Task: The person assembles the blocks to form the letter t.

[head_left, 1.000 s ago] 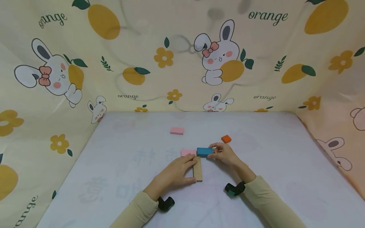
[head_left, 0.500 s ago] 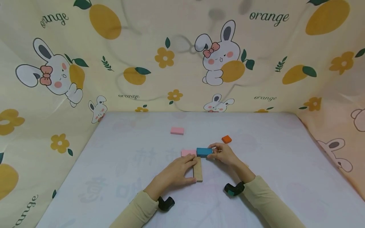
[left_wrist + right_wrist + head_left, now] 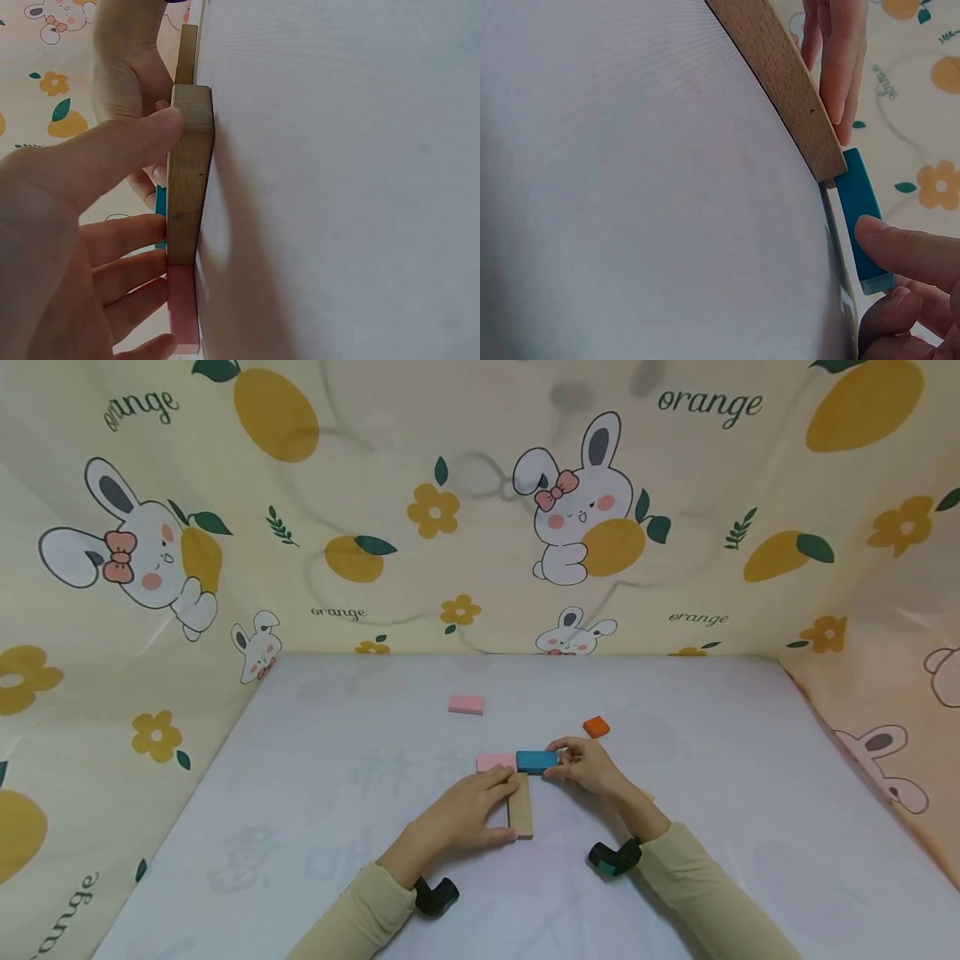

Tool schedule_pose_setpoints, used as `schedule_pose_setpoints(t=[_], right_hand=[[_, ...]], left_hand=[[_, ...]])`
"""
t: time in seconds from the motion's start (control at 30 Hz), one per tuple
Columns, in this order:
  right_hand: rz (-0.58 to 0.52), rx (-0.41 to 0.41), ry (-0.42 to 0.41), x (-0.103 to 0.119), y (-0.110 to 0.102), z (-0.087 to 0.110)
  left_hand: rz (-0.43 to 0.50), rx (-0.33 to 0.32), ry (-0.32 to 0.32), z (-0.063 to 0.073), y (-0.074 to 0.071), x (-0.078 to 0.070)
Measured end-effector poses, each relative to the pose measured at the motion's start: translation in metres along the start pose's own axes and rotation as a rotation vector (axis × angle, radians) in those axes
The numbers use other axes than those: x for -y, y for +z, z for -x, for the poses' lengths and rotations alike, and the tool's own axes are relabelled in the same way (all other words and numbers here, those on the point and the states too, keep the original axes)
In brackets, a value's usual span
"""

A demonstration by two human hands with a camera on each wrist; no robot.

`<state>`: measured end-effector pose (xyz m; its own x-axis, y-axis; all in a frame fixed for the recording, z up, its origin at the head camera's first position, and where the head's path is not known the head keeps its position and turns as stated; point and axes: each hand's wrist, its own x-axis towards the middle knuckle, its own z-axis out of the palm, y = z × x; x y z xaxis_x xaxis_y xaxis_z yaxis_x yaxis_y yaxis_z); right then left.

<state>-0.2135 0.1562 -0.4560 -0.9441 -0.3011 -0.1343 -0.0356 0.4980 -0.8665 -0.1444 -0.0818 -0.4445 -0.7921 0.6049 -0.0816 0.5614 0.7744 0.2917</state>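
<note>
A plain wooden block (image 3: 520, 810) lies lengthwise on the table, its far end meeting a pink block (image 3: 491, 762) and a blue block (image 3: 537, 762) set end to end. My left hand (image 3: 468, 810) spans the wooden block, thumb (image 3: 161, 129) on its near end and fingers at its far end by the pink block. With thumb and fingers, my right hand (image 3: 592, 767) pinches the outer end of the blue block. In the right wrist view the blue block's inner end is right at the wooden block (image 3: 787, 90).
Farther back on the white table (image 3: 360, 860) lie another pink block (image 3: 467, 704) and a small orange block (image 3: 596, 727). A second wooden block (image 3: 186, 56) shows near the right forearm, mostly hidden in the head view. A printed cloth (image 3: 480, 527) rises behind the table.
The blue block and right fingers have shifted very slightly left and toward me, lining up with the pink block. My left hand and the wooden block have stayed in place.
</note>
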Motion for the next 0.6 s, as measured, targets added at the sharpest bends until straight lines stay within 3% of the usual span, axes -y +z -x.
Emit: schedule_pose_setpoints(t=[0.6], right_hand=[[-0.016,0.002,0.032,-0.0016,0.0024,-0.0002]], left_hand=[[0.006,-0.013,0.004,-0.0007,0.0016,0.0008]])
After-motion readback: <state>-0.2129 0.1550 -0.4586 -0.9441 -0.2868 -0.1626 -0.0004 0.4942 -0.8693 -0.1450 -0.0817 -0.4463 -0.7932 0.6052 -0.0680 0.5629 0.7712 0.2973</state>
